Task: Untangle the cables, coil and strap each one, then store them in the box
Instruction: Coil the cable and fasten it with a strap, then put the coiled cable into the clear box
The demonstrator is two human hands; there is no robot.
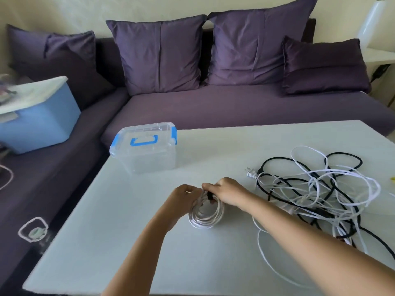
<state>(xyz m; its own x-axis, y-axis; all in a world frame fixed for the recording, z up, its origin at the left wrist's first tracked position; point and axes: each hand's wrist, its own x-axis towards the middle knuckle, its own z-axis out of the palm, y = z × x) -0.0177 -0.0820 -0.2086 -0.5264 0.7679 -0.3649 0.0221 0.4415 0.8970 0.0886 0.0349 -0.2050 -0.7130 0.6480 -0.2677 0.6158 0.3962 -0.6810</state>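
The clear box (145, 150), lid on, with blue latches, stands at the far left of the pale table (106, 231). Near the middle the left hand (186, 197) grips the top of a coiled white cable (205, 217) resting on the table, and the right hand (228, 191) pinches a black strap (210, 196) wrapped over that coil. Further right lies a tangle of black and white cables (316, 193), well apart from the box

On my feed I see two bare hands, the left hand (185, 198) and the right hand (230, 192), each at the end of a slim, uncovered forearm. The left forearm (139, 248) and the right forearm (310, 238) both show bare up to the frame's edge. The fingernails are too blurred for me to describe.
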